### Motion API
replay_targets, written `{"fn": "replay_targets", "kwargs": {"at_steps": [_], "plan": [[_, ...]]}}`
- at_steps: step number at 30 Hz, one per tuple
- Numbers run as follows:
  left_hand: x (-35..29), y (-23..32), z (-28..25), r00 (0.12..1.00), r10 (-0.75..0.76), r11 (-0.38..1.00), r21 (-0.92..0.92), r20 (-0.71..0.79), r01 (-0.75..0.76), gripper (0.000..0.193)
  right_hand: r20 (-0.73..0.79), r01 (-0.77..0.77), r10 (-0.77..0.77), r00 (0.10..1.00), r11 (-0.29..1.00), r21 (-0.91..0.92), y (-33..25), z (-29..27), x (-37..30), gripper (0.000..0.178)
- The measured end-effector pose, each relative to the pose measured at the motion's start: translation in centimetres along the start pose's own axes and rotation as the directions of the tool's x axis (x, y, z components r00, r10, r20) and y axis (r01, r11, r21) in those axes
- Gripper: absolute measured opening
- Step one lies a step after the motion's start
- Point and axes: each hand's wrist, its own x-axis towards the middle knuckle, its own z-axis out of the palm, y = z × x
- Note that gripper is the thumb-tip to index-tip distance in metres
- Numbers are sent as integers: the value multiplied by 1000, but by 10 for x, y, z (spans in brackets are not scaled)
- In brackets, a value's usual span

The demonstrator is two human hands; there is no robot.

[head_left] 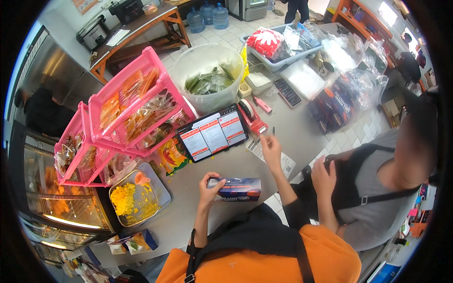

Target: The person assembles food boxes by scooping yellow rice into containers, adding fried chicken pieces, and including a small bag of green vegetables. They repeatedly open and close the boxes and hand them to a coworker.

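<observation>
My left hand is closed round the left end of a dark blue printed cardboard box with orange marks, lying lengthwise near the table's front edge. Farther up and to the right, my right hand has its fingers pinched together; whatever they may hold is too small to make out. Just beyond those fingertips stands a red tape dispenser. A printed paper slip lies partly under my right hand and wrist. Left of the dispenser, a tablet with a lit screen is propped up.
Pink baskets of packets stand at left, near a tray of yellow shreds. Behind the tablet is a tub with green leaves. A pink marker, calculator and bagged boxes lie right. A co-worker stands close at right.
</observation>
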Motion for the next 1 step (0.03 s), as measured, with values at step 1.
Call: {"fn": "replay_targets", "kwargs": {"at_steps": [1], "plan": [[3, 0, 5, 1000, 8, 1000, -11, 0, -8, 23, -148, 98, -128, 981, 976, -194, -6, 4, 29, 36]]}}
